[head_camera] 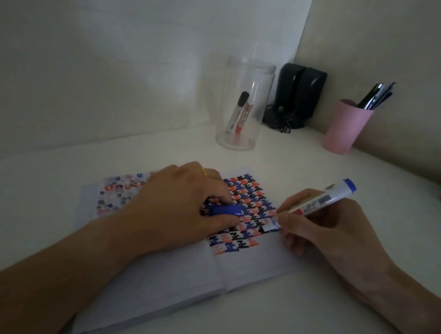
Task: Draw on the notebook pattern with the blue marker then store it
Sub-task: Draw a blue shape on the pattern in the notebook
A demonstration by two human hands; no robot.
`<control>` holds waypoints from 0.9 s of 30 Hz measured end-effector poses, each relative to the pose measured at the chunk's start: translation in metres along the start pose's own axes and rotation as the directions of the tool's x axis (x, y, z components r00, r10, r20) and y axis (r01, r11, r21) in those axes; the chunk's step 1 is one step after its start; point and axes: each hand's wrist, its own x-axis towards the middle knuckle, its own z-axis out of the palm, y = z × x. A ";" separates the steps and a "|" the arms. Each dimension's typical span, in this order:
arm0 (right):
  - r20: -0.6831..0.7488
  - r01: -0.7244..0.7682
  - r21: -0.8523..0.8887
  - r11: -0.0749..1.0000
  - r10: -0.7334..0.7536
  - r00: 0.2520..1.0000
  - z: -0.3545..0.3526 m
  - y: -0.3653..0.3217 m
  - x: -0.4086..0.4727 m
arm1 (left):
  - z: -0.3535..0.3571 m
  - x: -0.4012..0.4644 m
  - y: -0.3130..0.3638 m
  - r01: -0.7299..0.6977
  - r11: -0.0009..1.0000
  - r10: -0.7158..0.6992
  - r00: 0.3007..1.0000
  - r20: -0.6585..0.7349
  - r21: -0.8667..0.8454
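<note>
Head view: two bare hands work over one open notebook (156,288). The right hand (326,226) pinches one blue marker (318,201), its tip touching the patterned page. The left hand (188,208) presses the page flat, fingers curled around one blue cap (225,210). Beyond the hands stands one clear jar (245,104) holding two markers, and one pink cup (345,126) of pens.

White desk (258,326), open notebook (172,289), clear jar (246,126), pink cup (344,129)
</note>
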 end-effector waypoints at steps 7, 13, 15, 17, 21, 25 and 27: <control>0.027 -0.003 -0.060 0.998 0.005 1.000 0.000 0.002 0.000 | 0.001 0.001 -0.001 -0.012 1.000 0.012 1.000 -0.017 -0.004; 0.053 0.025 -0.108 0.994 -0.019 0.998 0.001 -0.001 -0.001 | 0.000 0.001 0.001 -0.013 1.000 0.013 1.000 -0.017 0.003; 0.054 0.030 -0.144 0.989 -0.023 0.998 0.002 -0.001 -0.002 | 0.000 0.000 0.001 -0.015 1.000 0.016 1.000 -0.016 0.007; 0.029 0.016 -0.162 0.987 -0.012 0.999 0.002 0.001 -0.001 | 0.000 0.000 0.001 -0.020 1.000 0.021 1.000 -0.009 0.006; 0.001 0.007 -0.164 0.986 -0.007 1.000 0.000 0.003 -0.001 | -0.001 0.000 0.001 -0.023 1.000 0.023 1.000 -0.013 -0.018; 0.020 0.009 -0.140 0.990 -0.006 1.000 0.000 0.001 -0.002 | -0.001 0.000 0.002 -0.022 1.000 0.022 1.000 -0.004 -0.018; 0.028 0.010 -0.146 0.989 -0.006 1.000 0.001 0.001 -0.002 | -0.001 0.000 0.002 -0.021 1.000 0.020 1.000 -0.007 -0.012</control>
